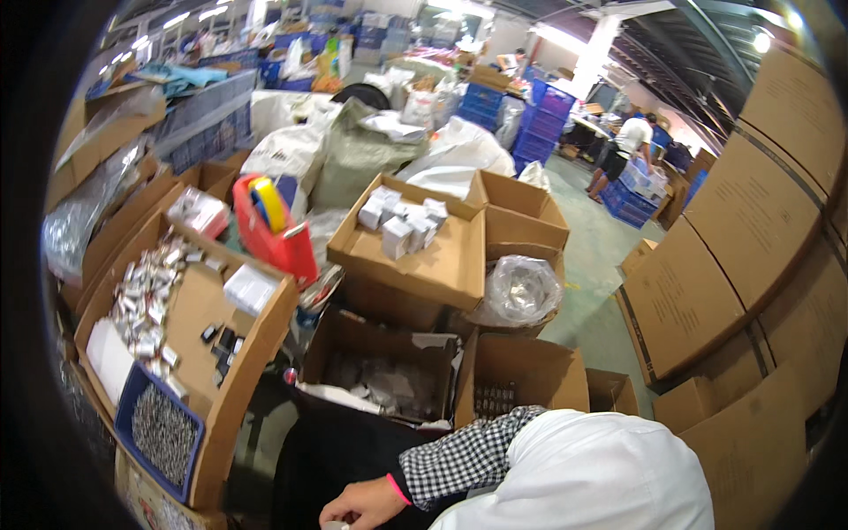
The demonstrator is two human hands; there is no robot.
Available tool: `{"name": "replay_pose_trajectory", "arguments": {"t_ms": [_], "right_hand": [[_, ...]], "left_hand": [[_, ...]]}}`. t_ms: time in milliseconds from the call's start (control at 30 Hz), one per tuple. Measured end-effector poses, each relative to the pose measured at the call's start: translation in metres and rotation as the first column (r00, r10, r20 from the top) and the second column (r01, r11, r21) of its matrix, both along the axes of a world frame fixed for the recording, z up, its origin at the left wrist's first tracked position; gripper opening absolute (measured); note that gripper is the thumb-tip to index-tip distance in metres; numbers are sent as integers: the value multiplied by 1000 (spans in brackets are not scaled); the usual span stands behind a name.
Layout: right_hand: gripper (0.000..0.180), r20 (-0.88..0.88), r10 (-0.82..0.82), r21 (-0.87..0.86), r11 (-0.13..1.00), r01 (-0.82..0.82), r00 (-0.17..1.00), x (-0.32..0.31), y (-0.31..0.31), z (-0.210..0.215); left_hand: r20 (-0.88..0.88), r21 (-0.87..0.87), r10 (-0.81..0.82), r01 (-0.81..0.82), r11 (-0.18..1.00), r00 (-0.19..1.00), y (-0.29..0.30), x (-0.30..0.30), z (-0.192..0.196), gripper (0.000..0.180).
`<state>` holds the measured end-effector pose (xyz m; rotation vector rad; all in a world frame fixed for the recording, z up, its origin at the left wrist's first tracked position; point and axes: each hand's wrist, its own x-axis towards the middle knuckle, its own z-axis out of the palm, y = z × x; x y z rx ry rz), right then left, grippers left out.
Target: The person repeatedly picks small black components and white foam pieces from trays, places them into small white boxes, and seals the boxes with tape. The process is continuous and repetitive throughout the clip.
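Landmark: open cardboard box (380,371) of grey scraps, centre. Right of it, white bag or garment (583,477) bulks over the lap. Left of it, blue tray (132,402) of small metal parts. Below it, one hand (362,505), checked sleeve, which side unclear, fingers curled on small pale object (336,526) at frame edge; grip cannot be judged. Other hand unseen.

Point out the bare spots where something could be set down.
Free: the near half of the flat cardboard tray below the small white boxes, and the brown strip of the left tray beside the white packet. Crowded: the blue bin and the open box.
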<state>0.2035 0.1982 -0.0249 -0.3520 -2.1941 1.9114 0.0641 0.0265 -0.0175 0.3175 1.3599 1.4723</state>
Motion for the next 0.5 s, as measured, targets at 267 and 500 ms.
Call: {"name": "replay_pose_trajectory", "arguments": {"t_ms": [267, 500], "right_hand": [[28, 73, 91, 122, 988, -99, 993, -6, 10, 11], [21, 101, 144, 73, 986, -152, 984, -21, 5, 13]], "left_hand": [[-127, 81, -104, 115, 990, 986, 0, -9, -11, 26], [-16, 170, 33, -30, 985, 999, -12, -3, -17, 27]]}}
